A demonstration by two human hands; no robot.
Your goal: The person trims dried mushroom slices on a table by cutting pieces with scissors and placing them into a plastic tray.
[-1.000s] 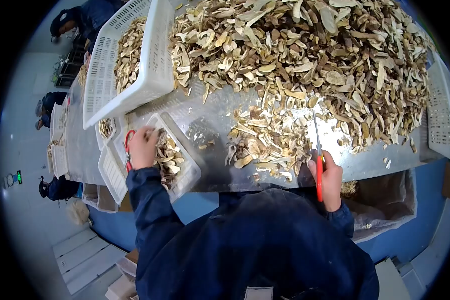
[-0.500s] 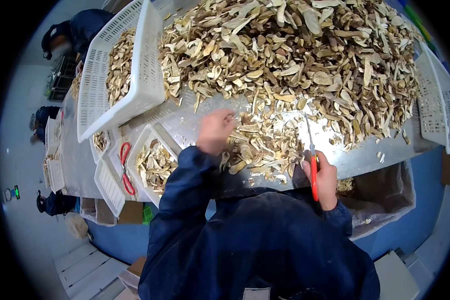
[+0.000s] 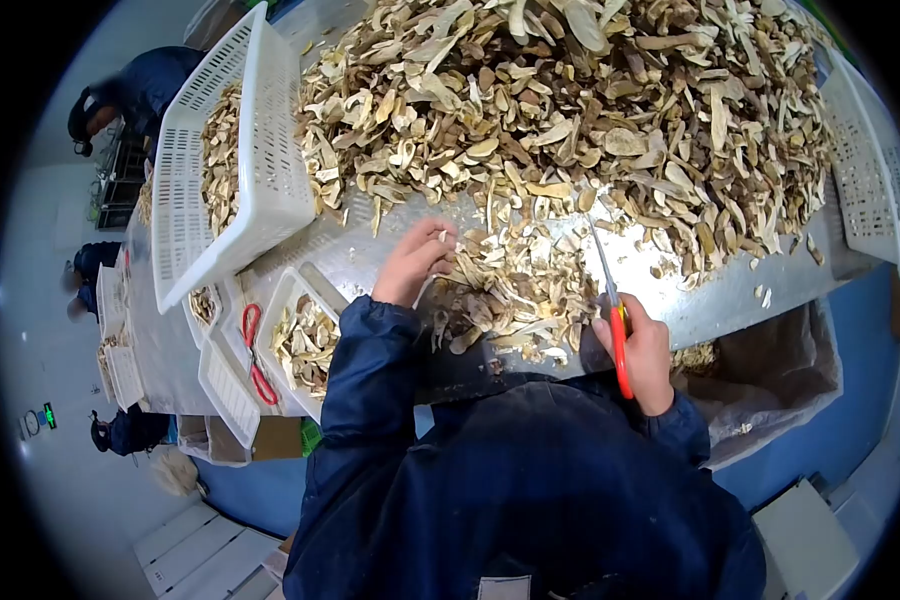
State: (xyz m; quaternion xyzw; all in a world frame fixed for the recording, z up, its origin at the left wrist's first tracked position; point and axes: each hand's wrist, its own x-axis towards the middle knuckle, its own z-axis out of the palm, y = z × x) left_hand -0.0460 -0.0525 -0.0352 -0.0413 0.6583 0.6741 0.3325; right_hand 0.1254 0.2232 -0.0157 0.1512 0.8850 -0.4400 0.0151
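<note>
My right hand grips red-handled scissors by the handles, their blades pointing away from me over the metal table. At the left edge of a small heap of mushroom slices, my left hand has its fingers curled in; whatever they hold, if anything, is hidden. The slices look dried, cream and brown. Just beyond both hands rises a much larger pile of mushroom slices.
At left stand a tall white basket of slices and a small tray with more. Red-handled scissors lie beside them. A lined bin sits below the table's right edge. Co-workers are at far left.
My left hand, blurred before, now shows clearly with curled fingers, slightly further left in view. The right hand still grips the scissors. The whole view has shifted slightly.
</note>
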